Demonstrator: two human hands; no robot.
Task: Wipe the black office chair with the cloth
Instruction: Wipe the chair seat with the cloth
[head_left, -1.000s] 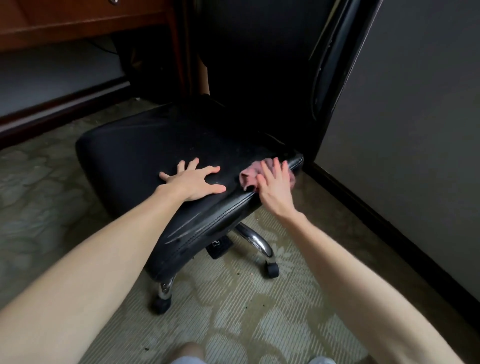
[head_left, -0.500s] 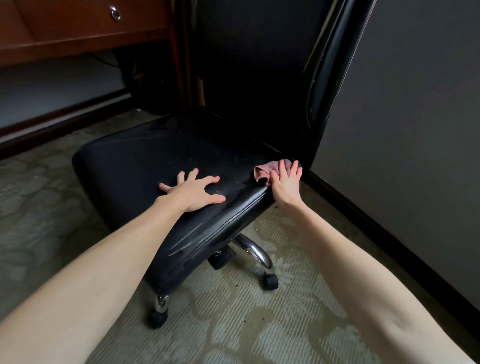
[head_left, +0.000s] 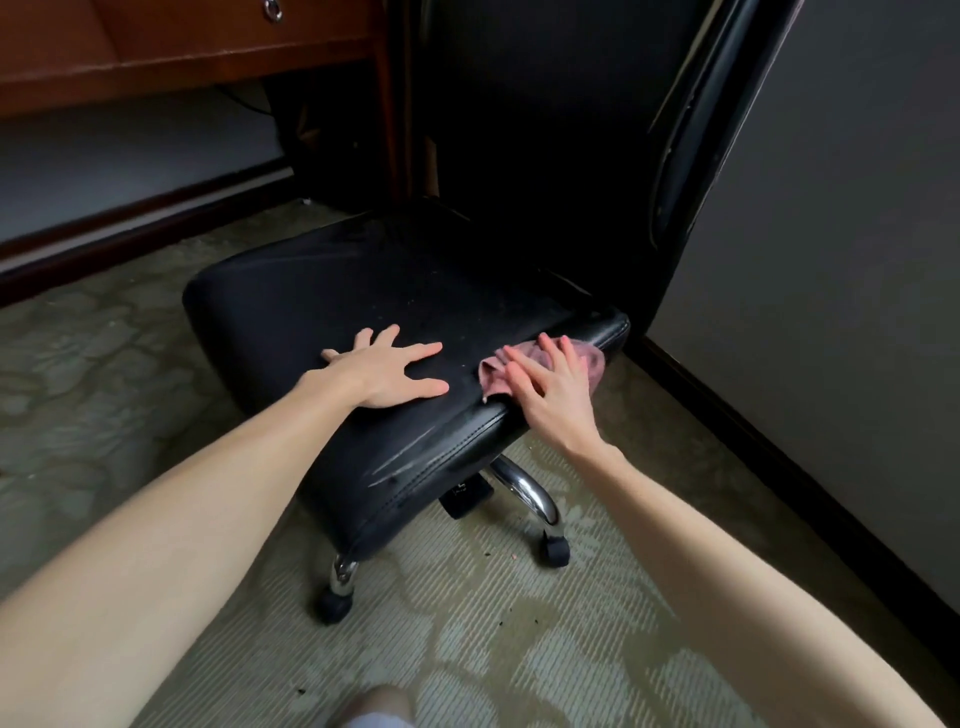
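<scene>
Cloth (head_left: 584, 364) under flat right hand (head_left: 550, 389) at chair (head_left: 322, 301) seat edge, left hand (head_left: 387, 371) splayed empty beside it

Chair seat (head_left: 322, 291) sat at frame centre on the carpet (head_left: 467, 649); backrest (head_left: 545, 130) rose at 12 o'clock. Left hand (head_left: 389, 371) lay flat on the seat's near edge. Right hand (head_left: 550, 389) lay at its 3 o'clock, on the cloth (head_left: 592, 364). Desk (head_left: 156, 47) at 10 o'clock; wall (head_left: 831, 260) at 3.
</scene>
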